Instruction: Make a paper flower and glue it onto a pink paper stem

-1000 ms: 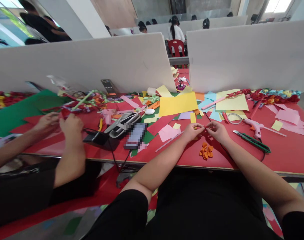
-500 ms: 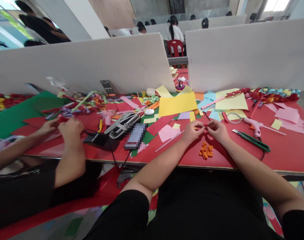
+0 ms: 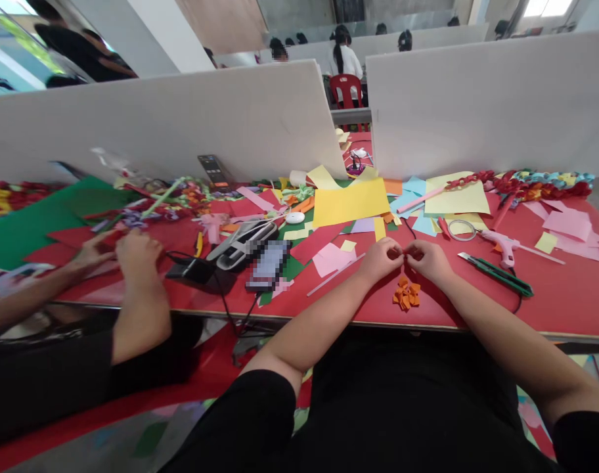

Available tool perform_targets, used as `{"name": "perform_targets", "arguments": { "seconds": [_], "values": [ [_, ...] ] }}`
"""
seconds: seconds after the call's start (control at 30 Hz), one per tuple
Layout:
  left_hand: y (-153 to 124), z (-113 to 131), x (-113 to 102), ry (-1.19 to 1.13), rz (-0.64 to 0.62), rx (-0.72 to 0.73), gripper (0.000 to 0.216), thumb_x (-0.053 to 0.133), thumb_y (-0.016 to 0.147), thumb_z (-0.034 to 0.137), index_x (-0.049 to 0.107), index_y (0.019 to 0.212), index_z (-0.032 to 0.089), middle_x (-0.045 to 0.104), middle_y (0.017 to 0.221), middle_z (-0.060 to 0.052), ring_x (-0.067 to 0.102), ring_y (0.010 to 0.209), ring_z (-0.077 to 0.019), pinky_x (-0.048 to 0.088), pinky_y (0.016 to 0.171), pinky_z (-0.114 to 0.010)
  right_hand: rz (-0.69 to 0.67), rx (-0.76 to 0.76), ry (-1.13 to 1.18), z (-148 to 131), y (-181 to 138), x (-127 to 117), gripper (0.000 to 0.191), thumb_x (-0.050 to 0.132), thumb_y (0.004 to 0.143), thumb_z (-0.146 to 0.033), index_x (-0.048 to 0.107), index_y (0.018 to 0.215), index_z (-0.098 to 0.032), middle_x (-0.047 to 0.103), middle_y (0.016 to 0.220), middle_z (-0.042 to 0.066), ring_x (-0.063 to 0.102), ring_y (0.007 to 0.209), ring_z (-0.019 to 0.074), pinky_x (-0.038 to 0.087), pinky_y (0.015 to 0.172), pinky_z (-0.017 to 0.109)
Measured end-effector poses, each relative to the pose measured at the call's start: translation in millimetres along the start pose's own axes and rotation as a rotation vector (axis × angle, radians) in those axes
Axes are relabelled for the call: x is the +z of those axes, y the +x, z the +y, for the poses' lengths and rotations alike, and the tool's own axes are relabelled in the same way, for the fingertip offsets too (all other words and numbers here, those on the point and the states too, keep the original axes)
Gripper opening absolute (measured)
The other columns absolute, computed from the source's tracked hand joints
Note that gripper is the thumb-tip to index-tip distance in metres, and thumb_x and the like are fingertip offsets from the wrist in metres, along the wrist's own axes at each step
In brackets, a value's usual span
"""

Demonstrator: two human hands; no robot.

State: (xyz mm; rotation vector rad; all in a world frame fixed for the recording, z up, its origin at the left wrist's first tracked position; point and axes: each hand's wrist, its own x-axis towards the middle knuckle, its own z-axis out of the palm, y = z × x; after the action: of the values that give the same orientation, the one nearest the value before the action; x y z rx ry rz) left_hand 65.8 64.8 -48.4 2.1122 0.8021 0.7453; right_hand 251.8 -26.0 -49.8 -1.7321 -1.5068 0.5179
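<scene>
My left hand (image 3: 383,258) and my right hand (image 3: 429,261) meet over the red table, thumb and fingertips of each pinched together. Between them is a small red piece of paper (image 3: 404,252), mostly covered by the fingers. Just below, toward the table's front edge, lies a little heap of folded orange paper pieces (image 3: 406,293). A green utility knife (image 3: 496,274) rests to the right of my right hand, blade end toward it. Beyond the knife is a pink glue gun (image 3: 506,247) with a glue stick in its back.
Yellow paper (image 3: 351,202) and pink paper scraps (image 3: 568,225) lie about. A paper chain (image 3: 546,184) runs along the back right. Left of me are a phone (image 3: 268,264), a grey case (image 3: 243,244) and a co-worker's hands (image 3: 138,253). White panels (image 3: 491,108) stand behind.
My fingertips have drawn closer together around the red piece, which shows less now. The co-worker's hands have shifted slightly. The orange heap stays in place.
</scene>
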Motion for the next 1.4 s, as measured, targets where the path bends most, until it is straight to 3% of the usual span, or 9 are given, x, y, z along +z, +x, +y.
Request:
{"name": "perform_targets", "arguments": {
  "seconds": [0.27,0.57,0.77,0.87,1.0,1.23,1.4],
  "values": [
    [-1,0,-4,0.210,-0.106,-0.028,0.005,0.081,0.090,0.023,0.078,0.086,0.023,0.078,0.109,-0.006,0.075,0.101,-0.0220,0.059,0.088,-0.034,-0.109,-0.036,-0.331,-7,-3,-6,0.012,0.075,0.092,-0.022,0.082,0.100,-0.026,0.085,0.102,0.003,0.075,0.091,0.0221,0.046,0.070,0.029],
    [-1,8,-12,0.340,-0.152,-0.120,0.010,0.082,0.093,0.035,0.080,0.089,0.025,0.083,0.113,-0.005,0.077,0.107,-0.0262,0.059,0.088,-0.036,-0.138,-0.043,-0.359,-11,-2,-5,0.013,0.074,0.093,-0.021,0.082,0.101,-0.025,0.082,0.103,0.004,0.071,0.091,0.0216,0.044,0.070,0.029],
    [-8,18,-13,0.248,-0.133,-0.095,0.030,0.080,0.096,0.033,0.074,0.125,0.028,0.083,0.120,-0.003,0.077,0.105,-0.0224,0.057,0.084,-0.032,-0.144,-0.046,-0.374,-12,-1,-5,0.016,0.072,0.094,-0.020,0.083,0.104,-0.024,0.082,0.103,0.005,0.072,0.097,0.0231,0.043,0.070,0.030],
    [-8,18,-11,0.305,-0.135,-0.068,0.020,0.076,0.099,0.031,0.079,0.119,0.028,0.080,0.126,-0.006,0.075,0.111,-0.0238,0.057,0.083,-0.032,-0.146,-0.057,-0.381,-12,0,-5,0.018,0.071,0.096,-0.021,0.084,0.107,-0.024,0.083,0.107,0.006,0.072,0.101,0.0241,0.044,0.071,0.030],
    [-4,12,-9,0.340,-0.133,-0.152,0.014,0.079,0.098,0.038,0.084,0.106,0.027,0.076,0.121,-0.006,0.074,0.104,-0.0231,0.053,0.074,-0.032,-0.144,-0.027,-0.387,-14,0,-4,0.017,0.071,0.098,-0.022,0.085,0.106,-0.025,0.083,0.109,0.007,0.073,0.101,0.0239,0.045,0.071,0.030],
    [-1,5,-10,0.335,-0.144,-0.150,0.020,0.078,0.101,0.044,0.087,0.107,0.028,0.076,0.115,-0.006,0.072,0.100,-0.0226,0.050,0.072,-0.033,-0.129,0.034,-0.346,-11,0,-5,0.017,0.072,0.101,-0.024,0.086,0.108,-0.025,0.084,0.114,0.006,0.074,0.102,0.0236,0.047,0.074,0.031],
    [-1,7,-12,0.341,-0.146,-0.131,0.021,0.075,0.103,0.044,0.087,0.107,0.027,0.076,0.116,-0.007,0.072,0.100,-0.0226,0.052,0.076,-0.033,-0.129,-0.016,-0.355,-7,2,-5,0.017,0.070,0.104,-0.025,0.086,0.108,-0.022,0.080,0.110,0.008,0.071,0.097,0.0224,0.045,0.072,0.031]
  ]
}}
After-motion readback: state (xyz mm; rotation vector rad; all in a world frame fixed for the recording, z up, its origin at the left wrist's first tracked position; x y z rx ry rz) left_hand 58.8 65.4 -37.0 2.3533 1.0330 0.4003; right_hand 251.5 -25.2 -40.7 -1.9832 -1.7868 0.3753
